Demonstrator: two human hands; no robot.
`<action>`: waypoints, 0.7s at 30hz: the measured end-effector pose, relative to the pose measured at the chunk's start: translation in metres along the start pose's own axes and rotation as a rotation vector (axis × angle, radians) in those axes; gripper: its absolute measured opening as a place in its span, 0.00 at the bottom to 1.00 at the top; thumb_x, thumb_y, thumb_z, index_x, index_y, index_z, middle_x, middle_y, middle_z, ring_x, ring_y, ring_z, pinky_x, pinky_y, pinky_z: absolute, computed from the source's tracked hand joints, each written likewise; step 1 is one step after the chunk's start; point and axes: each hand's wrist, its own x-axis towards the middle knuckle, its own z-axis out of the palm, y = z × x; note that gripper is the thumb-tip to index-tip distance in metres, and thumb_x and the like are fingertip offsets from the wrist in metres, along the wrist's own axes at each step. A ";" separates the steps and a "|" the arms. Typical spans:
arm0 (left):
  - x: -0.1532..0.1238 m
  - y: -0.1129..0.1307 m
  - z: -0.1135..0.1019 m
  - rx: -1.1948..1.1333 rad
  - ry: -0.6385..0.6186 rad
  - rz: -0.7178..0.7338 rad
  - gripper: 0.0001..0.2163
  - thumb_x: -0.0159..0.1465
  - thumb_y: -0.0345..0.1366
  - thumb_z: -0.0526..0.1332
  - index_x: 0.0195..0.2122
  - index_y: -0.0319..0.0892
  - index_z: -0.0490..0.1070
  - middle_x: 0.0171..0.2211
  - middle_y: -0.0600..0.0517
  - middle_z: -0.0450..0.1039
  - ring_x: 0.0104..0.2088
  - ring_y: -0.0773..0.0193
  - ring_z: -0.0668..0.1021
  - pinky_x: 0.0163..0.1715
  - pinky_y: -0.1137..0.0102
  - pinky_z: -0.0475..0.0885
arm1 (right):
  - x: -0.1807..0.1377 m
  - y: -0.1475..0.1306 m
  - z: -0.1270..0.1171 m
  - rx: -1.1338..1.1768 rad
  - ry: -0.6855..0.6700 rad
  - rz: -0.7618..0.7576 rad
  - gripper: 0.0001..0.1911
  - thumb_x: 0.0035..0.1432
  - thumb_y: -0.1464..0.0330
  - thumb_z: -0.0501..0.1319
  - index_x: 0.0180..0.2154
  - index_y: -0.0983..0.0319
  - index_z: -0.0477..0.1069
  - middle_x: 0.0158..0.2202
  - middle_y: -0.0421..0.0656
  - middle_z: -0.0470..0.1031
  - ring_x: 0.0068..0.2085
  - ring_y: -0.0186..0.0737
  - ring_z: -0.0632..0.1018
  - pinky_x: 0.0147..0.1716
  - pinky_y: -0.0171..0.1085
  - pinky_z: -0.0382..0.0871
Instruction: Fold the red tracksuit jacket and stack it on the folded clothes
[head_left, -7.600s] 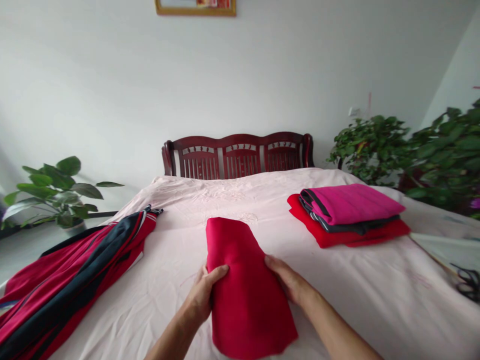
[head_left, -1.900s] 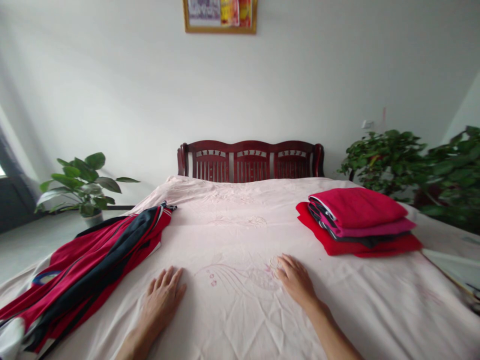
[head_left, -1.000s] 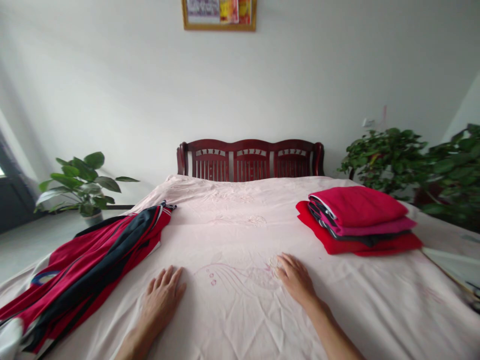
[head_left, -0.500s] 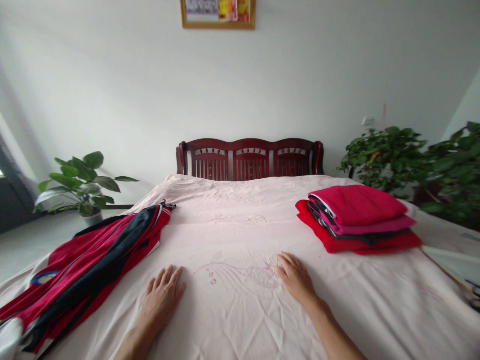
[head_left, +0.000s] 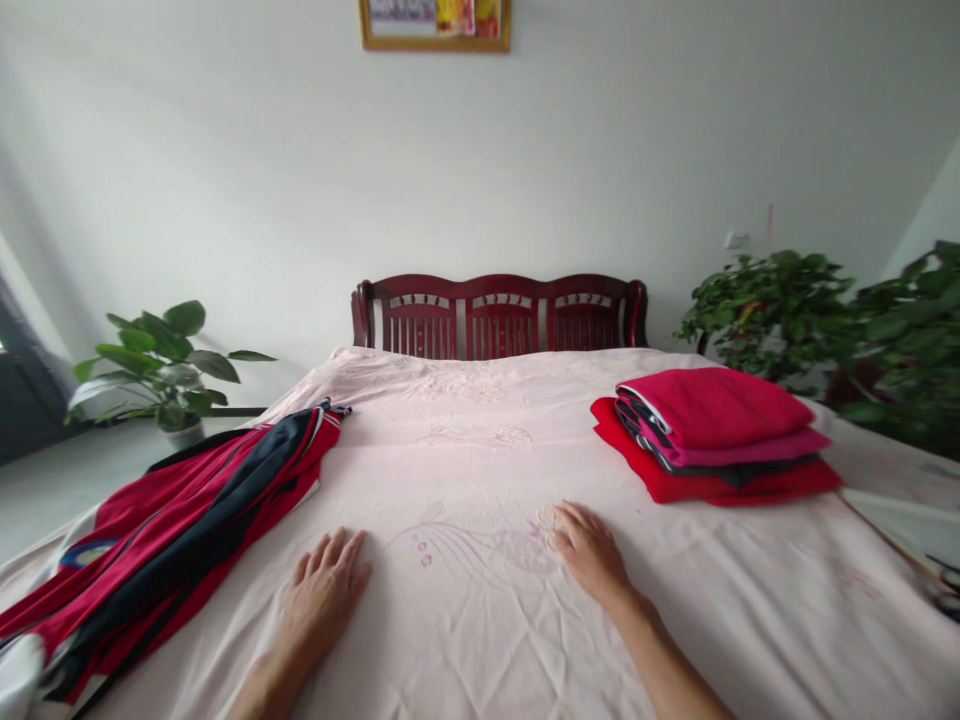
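Note:
My left hand [head_left: 328, 580] rests palm down on the pale pink bedsheet [head_left: 457, 470], fingers spread, holding nothing. On the same sheet lies my right hand [head_left: 589, 550], flat and open beside an embroidered flower pattern. Left of my left hand, a red and dark navy jacket [head_left: 202, 520] with white trim is laid out lengthwise along the bed's edge. Beyond my right hand sits a stack of folded clothes [head_left: 720, 410], in red, magenta and dark layers. Neither hand touches the jacket or the stack.
A dark red wooden headboard [head_left: 501, 315] stands at the far end against the wall. A potted plant [head_left: 169, 365] is on the floor at left, and leafy plants [head_left: 772, 310] grow at right. A framed picture [head_left: 436, 25] hangs above. A flat pale object [head_left: 892, 525] lies at the right edge.

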 end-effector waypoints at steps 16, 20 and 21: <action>-0.001 0.003 -0.005 0.031 -0.030 -0.009 0.26 0.72 0.45 0.45 0.69 0.45 0.58 0.71 0.46 0.55 0.71 0.48 0.55 0.69 0.54 0.50 | 0.000 -0.003 -0.006 -0.005 -0.017 -0.010 0.24 0.64 0.68 0.51 0.58 0.64 0.71 0.62 0.52 0.70 0.64 0.50 0.69 0.64 0.48 0.60; -0.002 0.004 -0.007 0.037 -0.042 -0.005 0.26 0.72 0.44 0.45 0.70 0.45 0.58 0.71 0.46 0.55 0.71 0.48 0.55 0.69 0.53 0.51 | -0.001 -0.002 -0.006 0.009 -0.008 -0.016 0.24 0.63 0.68 0.52 0.58 0.63 0.72 0.62 0.51 0.71 0.63 0.50 0.69 0.63 0.49 0.61; -0.002 0.004 -0.007 0.039 -0.044 -0.005 0.26 0.72 0.44 0.45 0.70 0.45 0.57 0.71 0.46 0.55 0.71 0.48 0.55 0.68 0.53 0.51 | 0.000 -0.002 -0.006 0.009 -0.007 -0.018 0.24 0.63 0.68 0.52 0.58 0.63 0.72 0.62 0.51 0.71 0.63 0.50 0.69 0.63 0.49 0.61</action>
